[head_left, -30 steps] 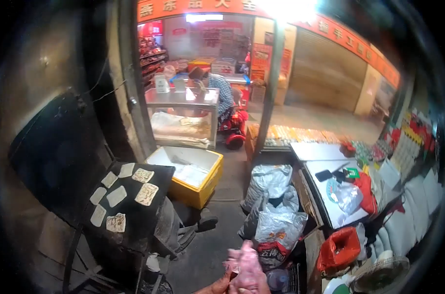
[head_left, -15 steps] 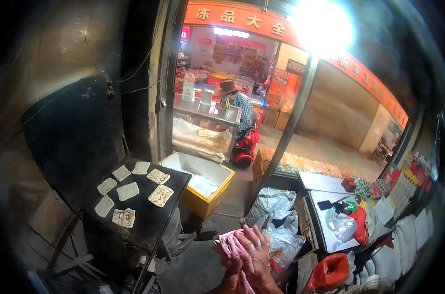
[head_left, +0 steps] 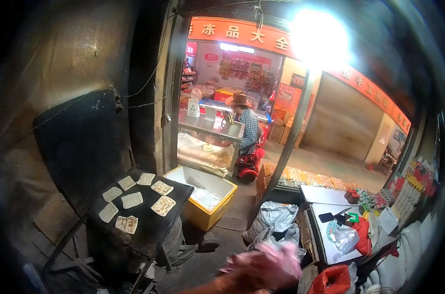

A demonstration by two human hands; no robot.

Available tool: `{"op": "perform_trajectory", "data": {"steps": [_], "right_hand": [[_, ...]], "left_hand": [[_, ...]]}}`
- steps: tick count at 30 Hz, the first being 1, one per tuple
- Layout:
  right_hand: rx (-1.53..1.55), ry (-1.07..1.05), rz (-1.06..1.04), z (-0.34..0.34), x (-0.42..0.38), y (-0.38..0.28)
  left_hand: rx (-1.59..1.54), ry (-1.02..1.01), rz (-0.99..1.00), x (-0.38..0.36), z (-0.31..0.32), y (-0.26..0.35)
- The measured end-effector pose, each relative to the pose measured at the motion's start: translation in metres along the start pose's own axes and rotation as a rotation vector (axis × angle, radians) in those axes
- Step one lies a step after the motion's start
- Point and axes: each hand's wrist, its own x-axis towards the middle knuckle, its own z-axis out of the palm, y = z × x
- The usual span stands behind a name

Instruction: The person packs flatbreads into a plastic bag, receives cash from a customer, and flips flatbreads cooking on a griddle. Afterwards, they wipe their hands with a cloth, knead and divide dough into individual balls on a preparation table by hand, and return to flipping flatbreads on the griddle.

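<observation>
Smeared by motion, my left hand [head_left: 244,270] reaches in from the bottom edge toward the right. Its fingers are closed on a crumpled pink cloth [head_left: 280,263], which hides part of the hand. My right hand cannot be made out; it is either behind the cloth or below the view. To the left, several flat square pieces of dough or flatbread [head_left: 132,200] lie spaced apart on a black griddle plate [head_left: 151,220]. Some are pale, others browned in spots. Neither hand touches them.
A yellow-walled foam box [head_left: 217,208] stands right of the griddle. Silver bags [head_left: 274,218] lie beyond the cloth. A white table [head_left: 313,220] at the right holds a phone, a knife and bags; a red bag [head_left: 330,280] sits below. A person [head_left: 250,125] is by a glass counter [head_left: 208,154].
Both hands were together around the pink cloth. Now the left hand has swung right with the cloth, and the right hand no longer shows. The view has tilted slightly upward.
</observation>
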Motion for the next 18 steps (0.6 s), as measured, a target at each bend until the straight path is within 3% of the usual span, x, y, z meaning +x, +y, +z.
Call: {"op": "perform_trajectory", "data": {"steps": [2,3,4,6,8,12,16,18], "right_hand": [[-0.136,-0.224,0.017,-0.021,0.040,-0.019],[-0.220,-0.066,-0.152,-0.037,0.050,-0.025],[-0.297,0.092,-0.321,-0.046,0.055,-0.032],[-0.193,0.068,-0.271,-0.016,0.057,-0.044],[-0.018,-0.011,-0.198,0.000,0.048,-0.051],[0.138,-0.155,-0.252,0.008,0.016,-0.044],[0.252,-0.267,-0.230,0.008,-0.013,-0.024],[0.319,-0.300,-0.200,0.006,-0.020,-0.013]], "left_hand": [[0.400,-0.243,0.117,0.038,0.047,0.008],[0.535,-0.331,0.144,0.049,0.064,0.008],[0.124,-0.036,0.641,0.044,0.077,0.007],[0.194,-0.404,0.000,0.040,0.046,0.050],[0.181,-0.410,-0.067,0.037,0.039,0.047],[0.180,-0.492,-0.324,0.021,0.020,0.040],[0.138,-0.321,-0.527,-0.008,-0.004,0.025],[-0.076,-0.182,-0.596,-0.027,0.011,-0.047]]}}
